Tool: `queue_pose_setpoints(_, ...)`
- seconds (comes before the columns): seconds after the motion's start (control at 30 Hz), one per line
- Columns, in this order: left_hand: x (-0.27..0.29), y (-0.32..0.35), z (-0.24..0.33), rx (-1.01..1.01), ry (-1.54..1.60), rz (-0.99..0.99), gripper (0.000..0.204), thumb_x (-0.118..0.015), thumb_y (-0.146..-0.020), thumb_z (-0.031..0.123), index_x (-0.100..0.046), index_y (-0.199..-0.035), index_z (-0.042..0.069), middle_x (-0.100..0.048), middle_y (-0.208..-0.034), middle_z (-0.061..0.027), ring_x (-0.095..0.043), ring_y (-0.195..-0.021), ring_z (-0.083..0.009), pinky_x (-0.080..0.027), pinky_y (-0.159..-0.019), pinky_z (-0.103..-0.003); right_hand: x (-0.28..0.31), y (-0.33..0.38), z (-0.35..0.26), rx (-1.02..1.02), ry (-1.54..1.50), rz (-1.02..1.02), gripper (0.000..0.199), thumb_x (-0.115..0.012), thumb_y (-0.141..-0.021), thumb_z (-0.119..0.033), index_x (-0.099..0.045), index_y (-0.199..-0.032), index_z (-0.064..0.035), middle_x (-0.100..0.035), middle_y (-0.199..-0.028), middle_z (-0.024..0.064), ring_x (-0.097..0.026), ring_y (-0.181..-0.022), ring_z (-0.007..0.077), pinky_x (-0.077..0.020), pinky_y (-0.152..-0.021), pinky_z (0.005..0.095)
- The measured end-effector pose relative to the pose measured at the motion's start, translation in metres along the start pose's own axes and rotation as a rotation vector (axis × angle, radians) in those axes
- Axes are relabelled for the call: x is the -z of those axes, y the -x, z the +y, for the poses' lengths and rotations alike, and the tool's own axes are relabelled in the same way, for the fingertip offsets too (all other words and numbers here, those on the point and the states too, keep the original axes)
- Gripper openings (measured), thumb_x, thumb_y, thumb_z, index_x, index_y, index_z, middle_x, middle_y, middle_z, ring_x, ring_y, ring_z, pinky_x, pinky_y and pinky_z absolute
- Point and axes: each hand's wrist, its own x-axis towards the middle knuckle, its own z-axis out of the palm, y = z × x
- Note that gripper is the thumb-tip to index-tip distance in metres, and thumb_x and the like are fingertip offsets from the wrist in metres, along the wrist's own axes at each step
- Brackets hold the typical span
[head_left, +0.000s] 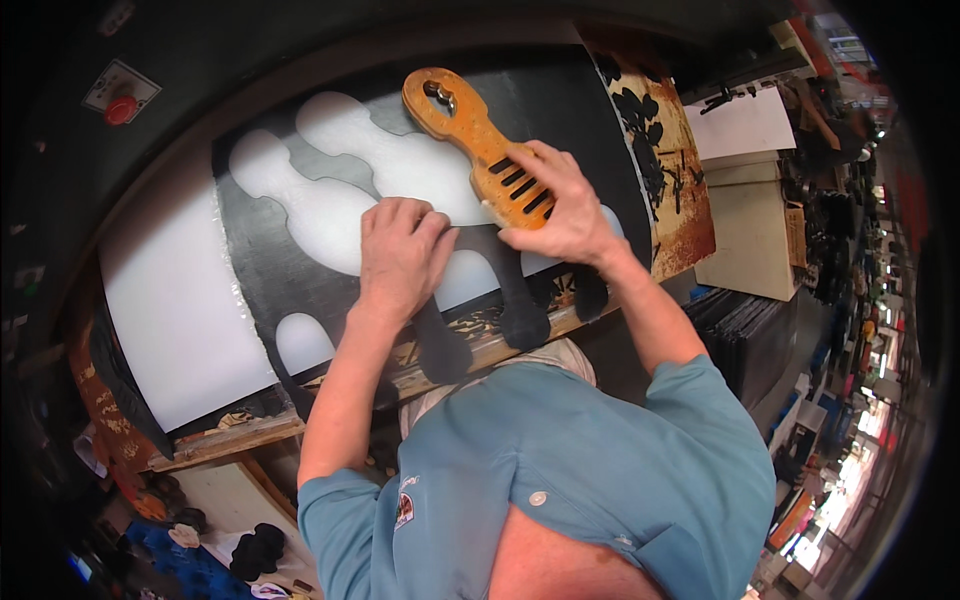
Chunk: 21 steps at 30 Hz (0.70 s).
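R hand (565,205) clamps the slotted end of the wood template (478,145) on the black sheet (560,110), fingers covering part of the slots. L hand (400,250) presses flat, knuckles bent, holding nothing afaict. Sheet's lower edge is hidden behind arms.

wooden template (478,145) on sheet (250,270) at one o'clock, right hand (560,205) on its lower end, left hand (400,255) just beside at nine o'clock, sheet on table (170,300)

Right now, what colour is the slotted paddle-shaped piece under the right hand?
Orange-brown wood with black slots, seen best in the head view.
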Motion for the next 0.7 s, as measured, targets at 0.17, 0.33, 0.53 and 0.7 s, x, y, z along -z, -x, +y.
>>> queue_pose_setpoints(0.17,0.010,0.021,-0.010,0.025,0.007,-0.032,0.024,-0.085,-0.083,0.013,-0.067,-0.099,0.009,-0.065,-0.101,-0.0074,-0.061,-0.101,-0.0313,-0.045,-0.091,-0.046,0.033,-0.007,0.024,0.071,0.045,-0.001,0.091,-0.091,-0.060,-0.031,-0.067,-0.143,-0.0010,-0.058,-0.147,0.0267,-0.059,-0.125,0.0409,-0.0508,-0.109,0.0467)
queue_pose_setpoints(0.33,0.031,0.044,-0.009,0.056,-0.050,-0.044,0.025,-0.085,-0.083,0.012,-0.066,-0.099,0.010,-0.065,-0.100,-0.0067,-0.061,-0.098,-0.0310,-0.045,-0.090,-0.045,0.036,-0.026,0.031,0.257,0.021,-0.029,0.088,-0.088,-0.059,-0.028,-0.068,-0.141,-0.0020,-0.058,-0.146,0.0278,-0.059,-0.121,0.0421,-0.0516,-0.107,0.0483)
queue_pose_setpoints(0.53,0.028,0.056,-0.011,0.080,-0.069,-0.002,0.025,-0.085,-0.081,0.010,-0.067,-0.097,0.011,-0.065,-0.098,-0.0050,-0.061,-0.096,-0.0304,-0.045,-0.088,-0.045,-0.001,-0.045,0.029,0.402,0.066,-0.136,0.085,-0.086,-0.060,-0.026,-0.068,-0.141,-0.0056,-0.055,-0.147,0.0255,-0.058,-0.116,0.0437,-0.0522,-0.104,0.0510)
queue_pose_setpoints(0.7,0.027,0.051,-0.011,0.075,-0.041,0.046,0.024,-0.086,-0.080,0.008,-0.067,-0.094,0.010,-0.065,-0.097,-0.0053,-0.062,-0.095,-0.0305,-0.045,-0.087,-0.045,-0.006,-0.046,0.036,0.454,0.096,-0.150,0.086,-0.090,-0.065,-0.031,-0.066,-0.144,-0.0062,-0.053,-0.149,0.0258,-0.057,-0.120,0.0439,-0.0519,-0.105,0.0509)
